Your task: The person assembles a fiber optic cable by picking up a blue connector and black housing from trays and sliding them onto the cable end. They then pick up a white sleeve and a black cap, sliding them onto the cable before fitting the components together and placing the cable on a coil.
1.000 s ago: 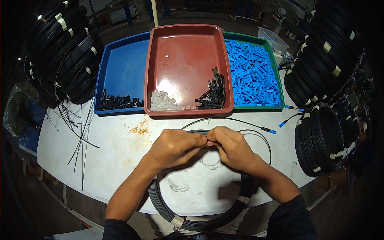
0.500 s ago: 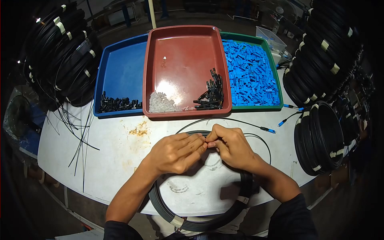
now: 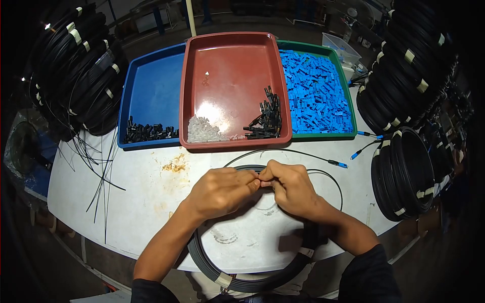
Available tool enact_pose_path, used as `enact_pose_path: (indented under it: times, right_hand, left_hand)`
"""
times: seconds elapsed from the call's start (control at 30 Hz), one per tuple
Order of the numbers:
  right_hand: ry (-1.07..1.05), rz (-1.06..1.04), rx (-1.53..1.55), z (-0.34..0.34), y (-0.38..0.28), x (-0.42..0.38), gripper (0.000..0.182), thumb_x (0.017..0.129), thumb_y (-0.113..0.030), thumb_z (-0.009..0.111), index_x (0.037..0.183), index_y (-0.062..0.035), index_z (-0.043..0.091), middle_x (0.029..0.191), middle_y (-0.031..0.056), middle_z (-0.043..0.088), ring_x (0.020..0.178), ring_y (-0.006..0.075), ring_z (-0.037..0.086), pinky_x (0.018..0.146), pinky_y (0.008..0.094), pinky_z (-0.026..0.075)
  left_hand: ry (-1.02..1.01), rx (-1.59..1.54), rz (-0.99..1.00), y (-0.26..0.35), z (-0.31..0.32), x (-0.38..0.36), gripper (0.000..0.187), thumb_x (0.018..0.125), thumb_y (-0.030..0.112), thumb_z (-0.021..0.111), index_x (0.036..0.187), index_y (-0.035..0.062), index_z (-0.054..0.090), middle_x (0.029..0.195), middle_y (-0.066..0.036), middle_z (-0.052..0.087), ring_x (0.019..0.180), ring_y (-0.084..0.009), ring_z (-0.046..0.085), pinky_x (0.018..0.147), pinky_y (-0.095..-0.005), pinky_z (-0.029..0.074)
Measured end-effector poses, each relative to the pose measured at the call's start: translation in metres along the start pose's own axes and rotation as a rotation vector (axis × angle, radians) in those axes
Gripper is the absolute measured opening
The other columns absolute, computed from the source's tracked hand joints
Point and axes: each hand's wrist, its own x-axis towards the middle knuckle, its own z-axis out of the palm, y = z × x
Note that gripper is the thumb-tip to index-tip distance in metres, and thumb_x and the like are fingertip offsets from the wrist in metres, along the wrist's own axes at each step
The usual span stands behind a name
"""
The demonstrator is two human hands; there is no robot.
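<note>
My left hand (image 3: pixel 221 193) and my right hand (image 3: pixel 292 187) meet fingertip to fingertip above the far side of a black cable coil (image 3: pixel 202 260). Both are closed in a pinch; whatever lies between the fingertips is too small and hidden to name. The coil, bound with pale tape, rests at the table's near edge and hangs partly over it. Beyond my hands a loose cable end curves to the right and ends in a blue-tipped connector (image 3: pixel 337 164). Another cable loop (image 3: pixel 334 181) bends out beside my right hand.
Behind stand a blue tray (image 3: pixel 154 86) with black parts, a red tray (image 3: pixel 232 65) with clear and black pieces, and a green tray (image 3: pixel 348 108) full of blue pieces. Cable coils are stacked left (image 3: pixel 96 76) and right (image 3: pixel 404 76); another coil (image 3: pixel 399 174) stands at right. Loose strands lie left.
Both hands have shifted very slightly, with small changes in the fingers. They remain together over the coil, and the trays and coils are unchanged.
</note>
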Motion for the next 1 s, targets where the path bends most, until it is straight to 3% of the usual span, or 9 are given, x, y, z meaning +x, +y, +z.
enact_pose_path:
  times: [0.07, 0.2, 0.27, 0.3, 0.53, 0.6, 0.73, 0.83, 1.0]
  right_hand:
    - [-0.036, 0.107, 0.106, -0.001, 0.000, 0.001, 0.019, 0.073, 0.016, 0.059, 0.088, 0.0049, 0.059, 0.081, 0.0174, 0.069, 0.073, 0.0338, 0.068, 0.067, 0.0394, 0.057]
    - [-0.008, -0.150, -0.158, -0.002, 0.001, 0.004, 0.017, 0.074, 0.009, 0.064, 0.088, 0.0028, 0.060, 0.088, 0.0163, 0.068, 0.073, 0.0301, 0.065, 0.067, 0.0383, 0.053]
    - [0.028, -0.321, -0.316, -0.004, -0.002, 0.006, 0.016, 0.075, 0.004, 0.067, 0.089, 0.0014, 0.060, 0.089, 0.0144, 0.066, 0.072, 0.0273, 0.063, 0.066, 0.0369, 0.050]
    - [0.069, -0.366, -0.381, -0.005, -0.008, 0.007, 0.018, 0.075, 0.000, 0.069, 0.091, 0.0026, 0.062, 0.090, 0.0133, 0.065, 0.071, 0.0249, 0.061, 0.065, 0.0358, 0.049]
    - [0.164, -0.441, -0.476, -0.005, -0.011, 0.007, 0.029, 0.073, -0.005, 0.071, 0.100, 0.0055, 0.067, 0.088, 0.0118, 0.063, 0.071, 0.0213, 0.058, 0.063, 0.0340, 0.046]
    - [0.145, -0.417, -0.495, -0.005, -0.013, 0.005, 0.028, 0.073, -0.004, 0.071, 0.099, 0.0053, 0.067, 0.087, 0.0118, 0.063, 0.071, 0.0218, 0.059, 0.063, 0.0338, 0.046]
    - [0.061, -0.339, -0.458, -0.008, -0.016, 0.003, 0.026, 0.072, 0.003, 0.068, 0.098, 0.0051, 0.066, 0.086, 0.0121, 0.064, 0.073, 0.0245, 0.061, 0.064, 0.0348, 0.048]
    - [0.067, -0.219, -0.260, -0.001, -0.004, 0.001, 0.031, 0.070, 0.009, 0.065, 0.100, 0.0037, 0.067, 0.085, 0.0138, 0.066, 0.074, 0.0292, 0.064, 0.066, 0.0383, 0.052]
    - [0.046, -0.044, -0.131, -0.002, -0.003, 0.000, 0.022, 0.079, 0.011, 0.067, 0.099, 0.0018, 0.069, 0.088, 0.0166, 0.071, 0.074, 0.0317, 0.070, 0.065, 0.0382, 0.055]
  left_hand:
    - [0.070, 0.043, 0.072, -0.002, 0.002, 0.002, 0.022, 0.073, 0.001, 0.084, 0.093, -0.0003, 0.075, 0.088, -0.013, 0.077, 0.069, -0.0225, 0.075, 0.062, -0.0328, 0.062]
    - [0.080, -0.158, -0.192, -0.001, -0.002, -0.002, 0.017, 0.076, 0.006, 0.083, 0.091, 0.0009, 0.077, 0.085, -0.011, 0.078, 0.068, -0.0191, 0.075, 0.062, -0.0277, 0.059]
    - [0.086, -0.523, -0.672, 0.007, -0.008, 0.003, 0.015, 0.080, 0.007, 0.084, 0.091, -0.0006, 0.079, 0.079, -0.010, 0.078, 0.063, -0.0127, 0.073, 0.059, -0.0239, 0.055]
    - [0.144, -0.650, -0.729, 0.005, -0.002, 0.001, 0.012, 0.083, 0.008, 0.084, 0.091, -0.0008, 0.080, 0.076, -0.010, 0.078, 0.063, -0.0077, 0.070, 0.058, -0.0211, 0.052]
    - [0.204, -0.743, -0.720, 0.007, -0.003, 0.002, 0.011, 0.082, 0.004, 0.083, 0.091, -0.0020, 0.080, 0.079, -0.012, 0.078, 0.063, -0.0097, 0.071, 0.058, -0.0228, 0.054]
    - [0.148, -0.573, -0.589, 0.010, -0.008, 0.005, 0.015, 0.081, -0.005, 0.081, 0.095, -0.0058, 0.078, 0.088, -0.015, 0.078, 0.077, -0.0155, 0.076, 0.072, -0.0270, 0.062]
    - [0.159, -0.424, -0.386, 0.009, -0.005, 0.004, 0.020, 0.075, -0.006, 0.082, 0.094, -0.0051, 0.077, 0.090, -0.016, 0.078, 0.076, -0.0196, 0.077, 0.071, -0.0295, 0.063]
    - [0.089, 0.029, 0.012, 0.004, 0.000, 0.002, 0.019, 0.072, -0.003, 0.079, 0.091, -0.0026, 0.076, 0.095, -0.015, 0.077, 0.081, -0.0239, 0.077, 0.072, -0.0333, 0.064]
    - [0.107, 0.277, 0.173, 0.004, 0.000, 0.004, 0.019, 0.074, 0.000, 0.075, 0.092, -0.0015, 0.074, 0.093, -0.010, 0.075, 0.077, -0.0214, 0.074, 0.067, -0.0330, 0.061]
